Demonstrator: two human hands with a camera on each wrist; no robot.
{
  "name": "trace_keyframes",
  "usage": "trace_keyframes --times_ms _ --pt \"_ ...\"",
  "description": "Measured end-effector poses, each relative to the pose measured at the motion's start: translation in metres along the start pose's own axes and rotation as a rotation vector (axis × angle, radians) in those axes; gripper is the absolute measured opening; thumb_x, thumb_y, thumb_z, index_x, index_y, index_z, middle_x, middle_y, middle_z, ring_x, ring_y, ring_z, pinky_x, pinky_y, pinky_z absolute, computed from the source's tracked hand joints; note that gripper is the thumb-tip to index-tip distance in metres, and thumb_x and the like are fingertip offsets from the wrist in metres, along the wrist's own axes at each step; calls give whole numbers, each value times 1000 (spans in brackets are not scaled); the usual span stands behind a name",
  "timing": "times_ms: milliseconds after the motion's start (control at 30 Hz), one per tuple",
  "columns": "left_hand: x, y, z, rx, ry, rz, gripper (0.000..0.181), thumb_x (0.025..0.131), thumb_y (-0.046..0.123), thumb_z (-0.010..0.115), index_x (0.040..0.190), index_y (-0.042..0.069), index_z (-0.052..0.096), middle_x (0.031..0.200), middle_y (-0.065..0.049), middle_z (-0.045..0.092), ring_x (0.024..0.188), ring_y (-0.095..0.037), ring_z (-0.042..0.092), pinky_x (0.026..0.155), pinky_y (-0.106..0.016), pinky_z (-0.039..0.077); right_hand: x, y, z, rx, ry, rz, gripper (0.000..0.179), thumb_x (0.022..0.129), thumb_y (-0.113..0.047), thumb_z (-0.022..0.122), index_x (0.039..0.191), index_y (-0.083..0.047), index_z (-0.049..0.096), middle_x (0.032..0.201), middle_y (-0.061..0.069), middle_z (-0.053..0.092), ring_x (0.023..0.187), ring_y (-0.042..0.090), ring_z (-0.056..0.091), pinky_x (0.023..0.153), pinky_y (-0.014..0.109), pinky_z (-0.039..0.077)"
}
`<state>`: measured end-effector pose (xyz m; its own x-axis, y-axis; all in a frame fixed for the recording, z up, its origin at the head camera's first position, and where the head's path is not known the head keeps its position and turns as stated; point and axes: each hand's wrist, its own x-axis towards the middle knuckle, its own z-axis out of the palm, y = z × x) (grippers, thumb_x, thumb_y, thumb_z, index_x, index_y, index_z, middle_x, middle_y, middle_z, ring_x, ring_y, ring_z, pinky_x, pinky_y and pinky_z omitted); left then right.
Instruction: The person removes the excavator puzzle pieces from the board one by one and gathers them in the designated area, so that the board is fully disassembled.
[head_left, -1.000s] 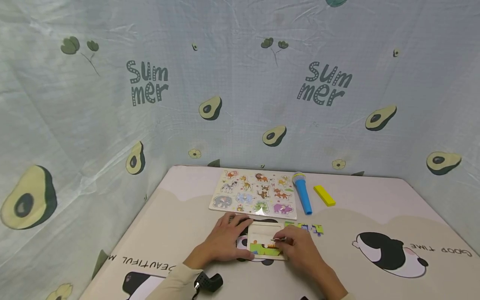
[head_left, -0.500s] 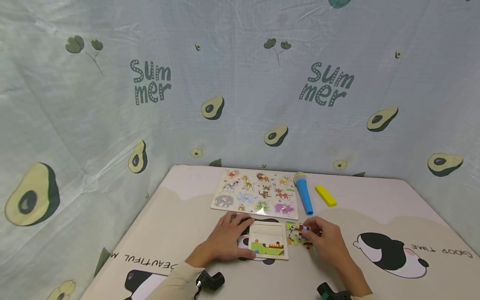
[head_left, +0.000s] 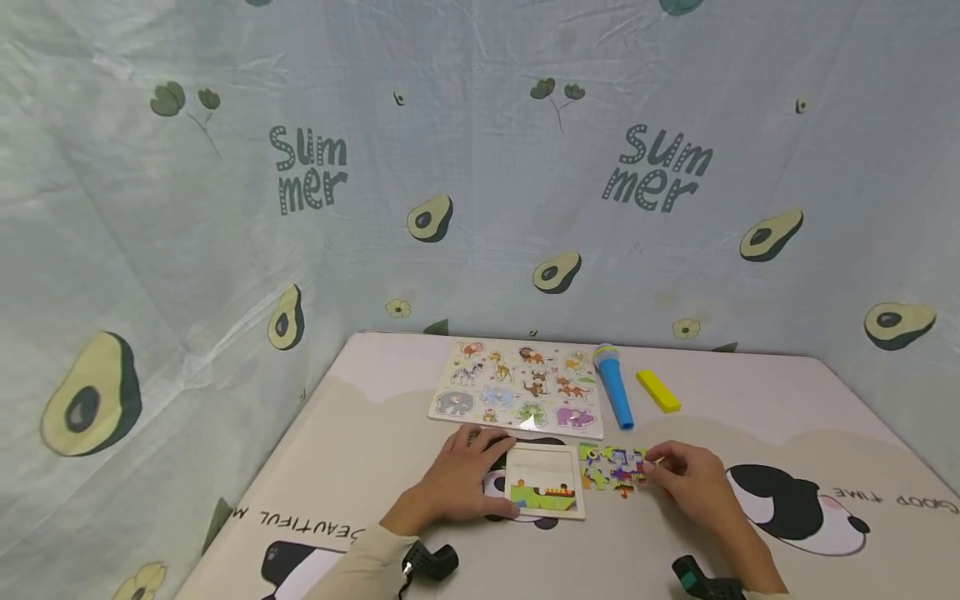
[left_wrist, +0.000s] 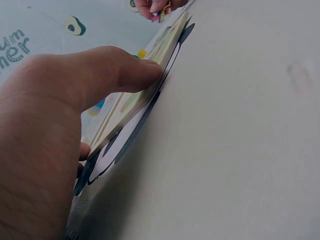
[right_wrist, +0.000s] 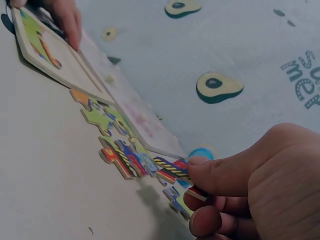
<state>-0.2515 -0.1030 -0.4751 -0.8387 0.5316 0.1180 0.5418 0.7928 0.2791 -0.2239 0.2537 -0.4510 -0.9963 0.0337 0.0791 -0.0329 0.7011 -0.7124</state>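
Note:
My left hand (head_left: 459, 479) grips a small square wooden puzzle tray (head_left: 542, 465) at its left side, thumb on the near edge and fingers at the far edge. Green and orange-black pieces fill the tray's near part; bare wood shows beyond. To the right of the tray, several loose jigsaw pieces (head_left: 597, 473) lie in a cluster. My right hand (head_left: 693, 483) is at the cluster's right end, pinching a jigsaw piece (right_wrist: 171, 169) with yellow-black stripes and red between thumb and fingers. In the right wrist view, the thumb hides part of it.
Behind the tray lies an animal peg puzzle board (head_left: 517, 386). A blue toy microphone (head_left: 615, 392) and a yellow block (head_left: 658, 391) are to its right. An avocado-print curtain (head_left: 480, 167) encloses the table's back and sides.
My right hand has gone from above the tray to the loose pieces at the right and now pinches one. An orange-black piece has been left in the tray. The left hand keeps its grip.

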Motion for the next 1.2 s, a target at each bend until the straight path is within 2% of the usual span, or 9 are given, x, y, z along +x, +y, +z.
trace_keyframes --times_ms 200,400,633,800,1033,1200 --pt "-2 1 2 -2 -11 -10 97 73 77 65 154 29 44 156 5 41 136 -27 32 112 -54 30 -2 8 -2 44 -15 56 19 91 -14 75 105 -3 68 69 3 58 59 19 54 53 27 44" --pt "-2 1 2 -3 -12 -15 96 74 77 65 154 29 44 156 5 40 137 -27 31 113 -54 29 -1 12 -1 63 -20 81 22 89 -15 76 104 -3 67 68 3 58 59 19 54 53 27 43" --pt "0 0 0 -2 0 -4 96 74 76 65 155 29 43 156 4 40 137 -27 31 112 -55 29 3 14 -3 -9 -23 94 33 86 -26 81 103 -3 64 69 2 58 61 18 53 54 28 42" --pt "0 0 0 -1 -2 -5 97 74 76 66 155 29 43 156 4 40 137 -28 31 113 -55 29 4 13 -4 -59 -23 111 34 85 -28 81 101 -4 64 70 3 57 64 18 53 56 28 40" --pt "1 0 0 -2 -1 -1 97 74 76 66 155 28 43 156 4 40 138 -28 31 112 -55 29 1 12 -4 -127 -4 72 33 82 -30 84 92 -5 65 68 2 50 69 19 47 58 28 35" --pt "0 1 0 -6 -4 -6 96 74 75 66 155 28 43 156 4 40 138 -28 31 113 -55 29 0 13 -5 -134 2 52 30 83 -29 84 89 -6 66 68 2 50 70 19 47 59 28 33"
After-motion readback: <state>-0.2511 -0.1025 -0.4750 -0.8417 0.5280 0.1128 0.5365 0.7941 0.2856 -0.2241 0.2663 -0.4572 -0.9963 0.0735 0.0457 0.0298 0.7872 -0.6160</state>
